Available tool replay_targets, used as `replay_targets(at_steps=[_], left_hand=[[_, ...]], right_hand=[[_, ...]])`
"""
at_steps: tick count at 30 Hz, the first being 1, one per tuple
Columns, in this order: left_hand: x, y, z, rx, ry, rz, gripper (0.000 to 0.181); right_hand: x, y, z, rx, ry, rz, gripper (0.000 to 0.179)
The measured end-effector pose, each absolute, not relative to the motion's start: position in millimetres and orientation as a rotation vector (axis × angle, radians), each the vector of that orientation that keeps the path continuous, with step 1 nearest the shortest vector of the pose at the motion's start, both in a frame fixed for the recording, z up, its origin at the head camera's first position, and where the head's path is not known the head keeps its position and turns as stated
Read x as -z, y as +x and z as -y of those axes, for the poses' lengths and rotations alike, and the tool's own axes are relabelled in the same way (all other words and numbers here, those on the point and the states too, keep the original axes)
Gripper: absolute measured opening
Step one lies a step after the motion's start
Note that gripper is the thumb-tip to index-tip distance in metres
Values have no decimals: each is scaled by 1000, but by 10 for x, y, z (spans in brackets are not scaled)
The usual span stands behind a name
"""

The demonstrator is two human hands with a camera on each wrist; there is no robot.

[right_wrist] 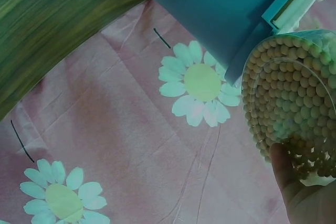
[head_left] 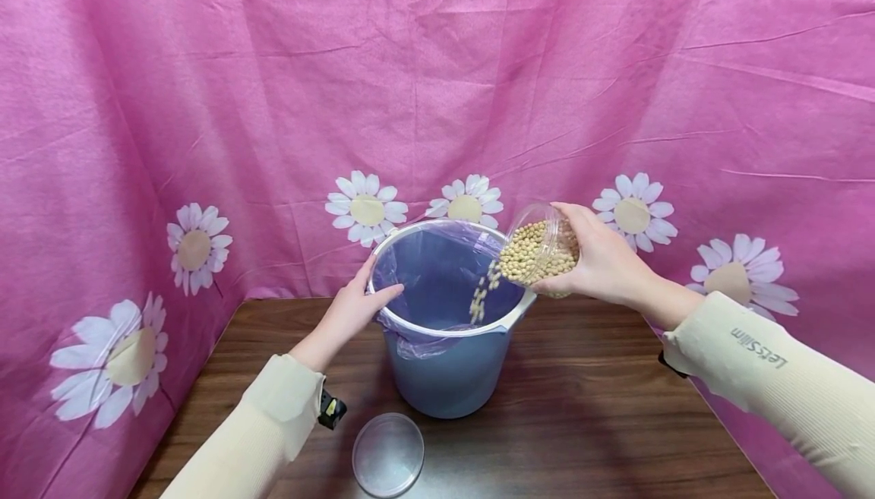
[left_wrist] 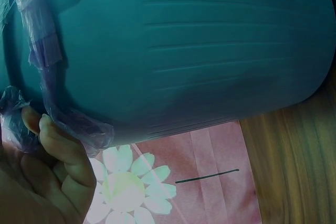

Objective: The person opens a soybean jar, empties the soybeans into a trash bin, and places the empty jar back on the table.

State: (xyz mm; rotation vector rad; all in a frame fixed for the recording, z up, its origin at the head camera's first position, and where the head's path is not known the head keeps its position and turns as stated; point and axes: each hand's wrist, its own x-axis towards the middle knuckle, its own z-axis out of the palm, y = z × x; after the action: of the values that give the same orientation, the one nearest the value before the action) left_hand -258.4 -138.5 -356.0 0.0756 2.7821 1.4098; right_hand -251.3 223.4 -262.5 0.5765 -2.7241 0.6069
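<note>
My right hand (head_left: pixel 604 260) grips a clear plastic jar (head_left: pixel 534 216), tipped on its side over the right rim of a blue-grey bucket (head_left: pixel 444 377). Soybeans (head_left: pixel 522 252) fill the jar's lower part, and a stream of them falls from its mouth into the bucket. In the right wrist view the soybeans (right_wrist: pixel 289 93) show through the jar's bottom. My left hand (head_left: pixel 349 313) holds the bucket's left rim, thumb on the inner side and fingers outside, curled in the left wrist view. A thin purple plastic bag (head_left: pixel 424 345) lines the bucket and folds over its white rim. The bucket's floor is hidden.
A round clear lid (head_left: pixel 388 455) lies on the dark wooden table (head_left: pixel 581 408), in front of the bucket. A pink cloth (head_left: pixel 410 104) with white daisies hangs behind and along both sides of the table.
</note>
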Motion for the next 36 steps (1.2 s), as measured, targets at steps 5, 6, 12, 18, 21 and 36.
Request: replay_targets(at_steps=[5, 6, 12, 18, 21, 36], left_hand=[[3567, -2587, 1390, -1419, 70, -2782, 89], [3568, -2587, 1390, -1419, 69, -2782, 89], [3570, -2591, 1386, -1420, 65, -2777, 89], [3564, -2585, 1382, -1415, 67, -2780, 89], [3559, -2581, 1381, -1413, 65, -2779, 90], [3571, -2587, 1386, -1407, 59, -2785, 90]], right_hand=[[2618, -2519, -2231, -625, 593, 2730, 116], [2615, -2519, -2231, -626, 596, 2731, 116], [2604, -2526, -2229, -593, 618, 2736, 117], [2601, -2544, -2223, -561, 642, 2731, 117], [2597, -2550, -2219, -558, 648, 2730, 117], [2580, -2547, -2203, -554, 678, 2729, 117]])
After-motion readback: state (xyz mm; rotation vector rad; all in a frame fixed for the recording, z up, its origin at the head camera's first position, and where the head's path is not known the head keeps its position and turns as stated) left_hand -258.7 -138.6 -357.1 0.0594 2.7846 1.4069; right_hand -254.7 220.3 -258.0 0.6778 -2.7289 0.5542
